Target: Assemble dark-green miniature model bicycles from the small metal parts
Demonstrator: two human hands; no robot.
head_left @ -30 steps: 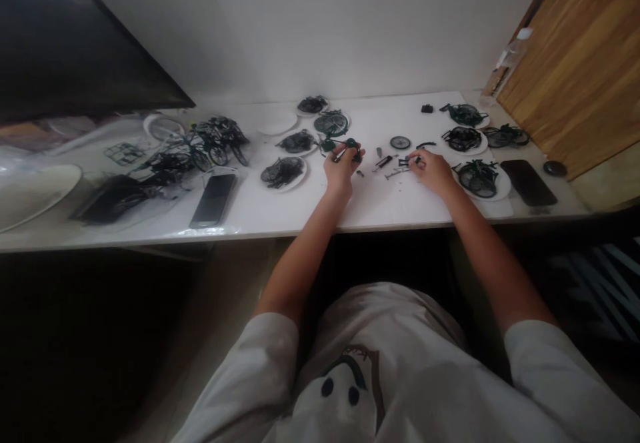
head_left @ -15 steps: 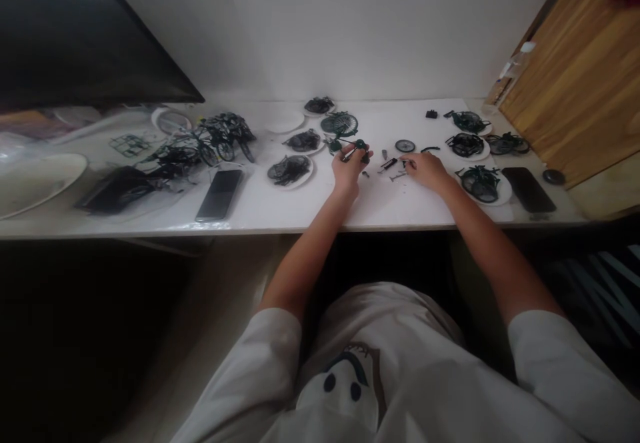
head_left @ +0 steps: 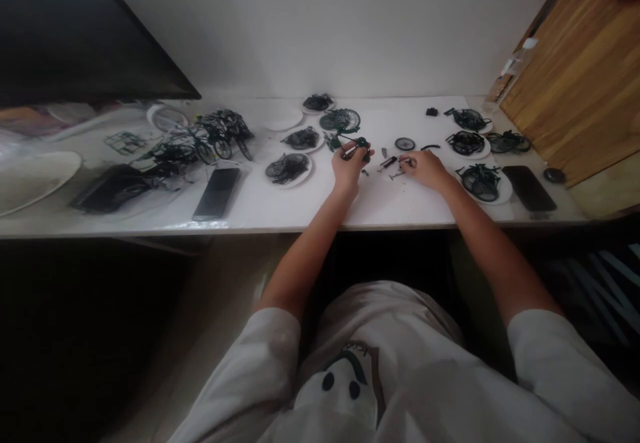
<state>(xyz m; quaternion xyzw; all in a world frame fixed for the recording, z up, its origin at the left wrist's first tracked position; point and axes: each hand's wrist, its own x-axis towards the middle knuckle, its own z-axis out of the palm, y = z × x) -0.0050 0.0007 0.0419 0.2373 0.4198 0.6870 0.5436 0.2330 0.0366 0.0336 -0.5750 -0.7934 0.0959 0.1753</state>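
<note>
My left hand (head_left: 347, 167) is closed around a dark green model bicycle frame (head_left: 353, 145), held just above the white table (head_left: 310, 206). My right hand (head_left: 427, 168) rests on the table, its fingers pinched on a small dark part (head_left: 407, 161) among a few loose pieces (head_left: 389, 163). A small loose wheel (head_left: 404, 143) lies just beyond the right hand.
White plates with dark bicycle parts (head_left: 289, 168) (head_left: 480, 181) (head_left: 466, 143) sit around the hands. Finished model bicycles (head_left: 210, 137) stand at the left. A black phone (head_left: 217, 193) lies left of centre, another phone (head_left: 528, 188) at the right. A wooden board (head_left: 580, 76) leans at the far right.
My right hand has shifted a little left toward the loose pieces. The left hand keeps its hold on the frame. The camera view has tipped slightly.
</note>
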